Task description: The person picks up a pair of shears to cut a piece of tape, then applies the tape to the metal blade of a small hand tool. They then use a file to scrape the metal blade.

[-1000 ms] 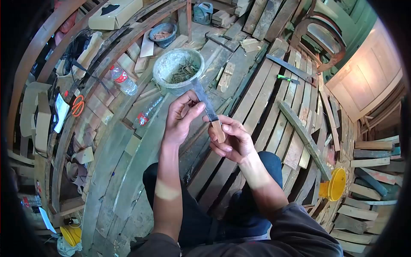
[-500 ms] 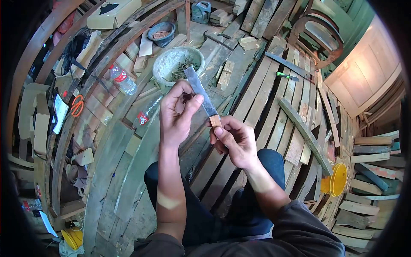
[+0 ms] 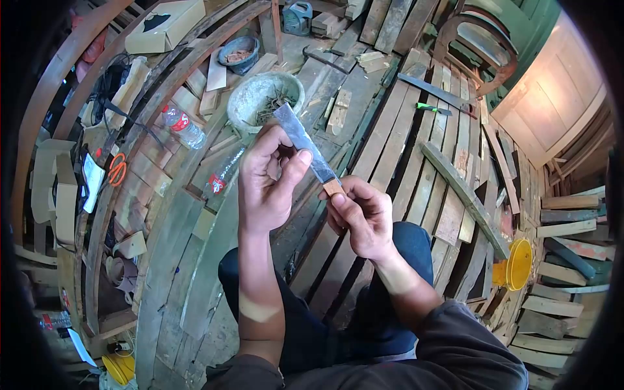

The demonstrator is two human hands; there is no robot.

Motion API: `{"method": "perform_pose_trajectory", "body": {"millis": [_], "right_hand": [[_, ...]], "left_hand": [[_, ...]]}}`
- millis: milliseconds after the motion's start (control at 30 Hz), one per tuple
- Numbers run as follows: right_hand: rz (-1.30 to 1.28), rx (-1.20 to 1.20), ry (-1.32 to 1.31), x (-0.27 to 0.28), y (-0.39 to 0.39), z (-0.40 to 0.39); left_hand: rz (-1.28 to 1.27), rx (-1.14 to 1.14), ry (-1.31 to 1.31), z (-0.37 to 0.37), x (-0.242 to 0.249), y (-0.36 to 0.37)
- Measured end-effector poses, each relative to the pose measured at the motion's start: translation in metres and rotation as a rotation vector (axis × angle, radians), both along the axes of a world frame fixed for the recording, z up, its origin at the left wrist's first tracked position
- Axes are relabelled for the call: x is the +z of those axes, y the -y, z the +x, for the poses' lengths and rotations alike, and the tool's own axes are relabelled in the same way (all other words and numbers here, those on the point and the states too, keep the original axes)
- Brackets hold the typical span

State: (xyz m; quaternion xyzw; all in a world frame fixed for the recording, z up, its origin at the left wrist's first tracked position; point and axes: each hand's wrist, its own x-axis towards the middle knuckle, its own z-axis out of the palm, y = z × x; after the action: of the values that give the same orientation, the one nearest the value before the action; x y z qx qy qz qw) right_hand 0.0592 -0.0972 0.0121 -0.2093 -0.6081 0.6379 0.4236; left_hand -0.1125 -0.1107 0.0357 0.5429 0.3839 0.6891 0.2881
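Note:
A flat grey strip with a brown wood-like end (image 3: 303, 141) lies slantwise between my two hands, above my knees. My left hand (image 3: 268, 175) is closed around its middle, thumb pressed on the upper face and fingers curled behind. At the lower, brown end, my right hand (image 3: 361, 218) pinches it between thumb and fingers. The strip's far tip overlaps a large grey basin (image 3: 237, 107) holding dark scraps, which stands on the floor beyond.
Wooden slats (image 3: 383, 146) run to my right, bearing a handsaw (image 3: 435, 93), a green-handled tool (image 3: 432, 109) and a loose beam (image 3: 465, 198). A yellow bucket (image 3: 518, 265) sits at the right. Orange-handled scissors (image 3: 117, 169) and a plastic bottle (image 3: 184, 127) are on the left.
The strip has turned slightly, its far tip shifting left and its brown end a little right. Both hands keep their hold. The whole view has shifted slightly.

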Motion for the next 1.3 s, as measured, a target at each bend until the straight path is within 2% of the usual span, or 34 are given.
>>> {"method": "perform_pose_trajectory", "body": {"millis": [333, 600, 833, 1300], "right_hand": [[-0.045, -0.033, -0.055, -0.003, 0.002, 0.003], [0.033, -0.083, 0.055, -0.003, 0.004, 0.003], [0.565, -0.325, 0.112, 0.001, 0.003, -0.001], [0.798, -0.462, 0.13, 0.001, -0.001, 0.0]], "left_hand": [[-0.044, -0.072, 0.024, 0.001, 0.002, 0.001], [-0.028, -0.131, 0.085, -0.004, 0.0, -0.003], [0.019, -0.128, 0.09, -0.002, -0.001, -0.005], [0.083, -0.057, -0.047, 0.002, -0.002, -0.013]]}}
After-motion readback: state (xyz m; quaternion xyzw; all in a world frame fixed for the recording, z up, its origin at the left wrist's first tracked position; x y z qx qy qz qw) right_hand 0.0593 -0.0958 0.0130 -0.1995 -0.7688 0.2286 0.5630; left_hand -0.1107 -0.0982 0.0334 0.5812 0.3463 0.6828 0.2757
